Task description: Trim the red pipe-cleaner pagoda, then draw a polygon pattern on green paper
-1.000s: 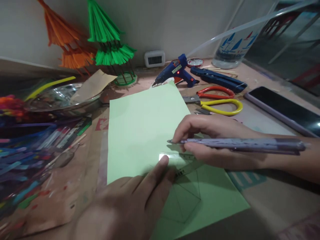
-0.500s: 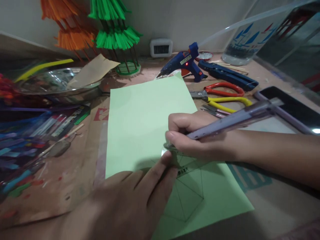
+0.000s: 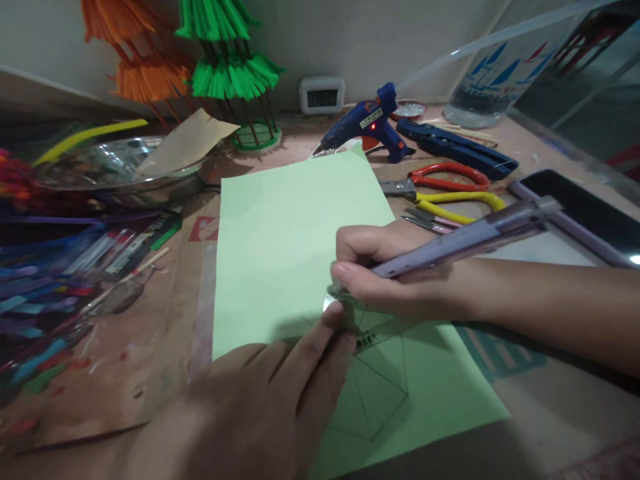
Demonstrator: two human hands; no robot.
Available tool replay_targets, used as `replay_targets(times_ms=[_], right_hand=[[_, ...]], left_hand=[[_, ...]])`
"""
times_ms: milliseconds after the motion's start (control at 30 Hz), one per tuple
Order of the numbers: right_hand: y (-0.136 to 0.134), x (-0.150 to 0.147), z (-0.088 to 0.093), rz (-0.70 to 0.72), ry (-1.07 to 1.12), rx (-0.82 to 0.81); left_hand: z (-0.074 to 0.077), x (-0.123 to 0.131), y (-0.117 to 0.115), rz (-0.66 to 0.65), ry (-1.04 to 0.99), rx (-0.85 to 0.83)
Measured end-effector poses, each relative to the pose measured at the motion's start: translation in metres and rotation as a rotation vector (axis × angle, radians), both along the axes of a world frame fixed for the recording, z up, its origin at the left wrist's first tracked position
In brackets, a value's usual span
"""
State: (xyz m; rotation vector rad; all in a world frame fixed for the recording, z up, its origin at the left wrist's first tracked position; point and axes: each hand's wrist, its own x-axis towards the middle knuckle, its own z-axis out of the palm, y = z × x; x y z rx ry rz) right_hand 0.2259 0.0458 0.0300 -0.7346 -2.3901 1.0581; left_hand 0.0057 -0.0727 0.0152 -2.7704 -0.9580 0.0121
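A sheet of light green paper lies in front of me, with thin dark lines forming a many-sided figure with spokes near its lower part. My right hand grips a lavender pen that slants up to the right; its tip is hidden behind the fingers. A clear ruler with dark printed characters lies across the drawn figure. With fingers stretched out, my left hand presses the ruler against the paper, its fingertips close to the right hand's. Part of the figure is covered by both hands.
Behind the paper are a blue glue gun with its red light on, and a blue utility knife. Red-and-yellow-handled pliers and a phone lie right. A metal bowl and colourful strips are left.
Almost nothing differs. The pen's upper end has shifted very slightly; both hands, the ruler and the paper stay in place.
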Motion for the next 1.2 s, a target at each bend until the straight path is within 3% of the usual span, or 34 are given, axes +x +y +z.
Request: replay_targets(times_ms=[233,1200], right_hand=[[-0.0005,-0.0008,-0.0008,-0.071,0.026,-0.045],[-0.0009,-0.0018,0.0019,-0.048,0.025,-0.069]], left_hand=[[-0.0070,0.0011,0.0027,-0.010,-0.069,0.049],[-0.0063,-0.0008,0.0017,-0.045,-0.039,0.086]])
